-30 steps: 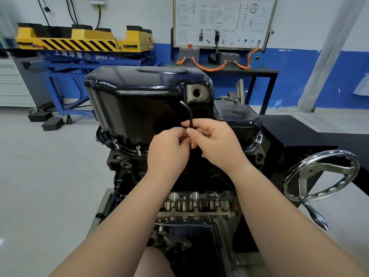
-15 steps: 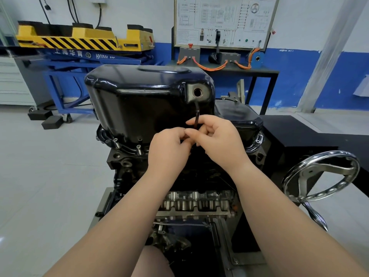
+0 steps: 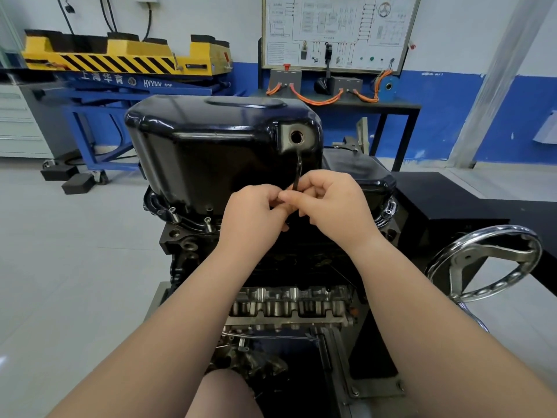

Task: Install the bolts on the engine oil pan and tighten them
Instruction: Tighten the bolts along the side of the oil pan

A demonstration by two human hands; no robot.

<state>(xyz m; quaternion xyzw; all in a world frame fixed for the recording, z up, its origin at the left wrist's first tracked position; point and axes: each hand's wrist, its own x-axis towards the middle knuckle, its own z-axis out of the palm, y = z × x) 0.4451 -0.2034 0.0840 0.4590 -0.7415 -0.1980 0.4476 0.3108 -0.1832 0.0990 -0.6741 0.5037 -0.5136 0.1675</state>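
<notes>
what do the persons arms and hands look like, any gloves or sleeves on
The left hand and right hand are ungloved, and no rings show on the parts in view. The left forearm and right forearm are uncovered too: no sleeve, watch or wristband shows anywhere down to the picture's lower edge.

Pale tiled floor carries the engine stand, a blue lift cart on castors, and two black blocks just beside it.
</notes>
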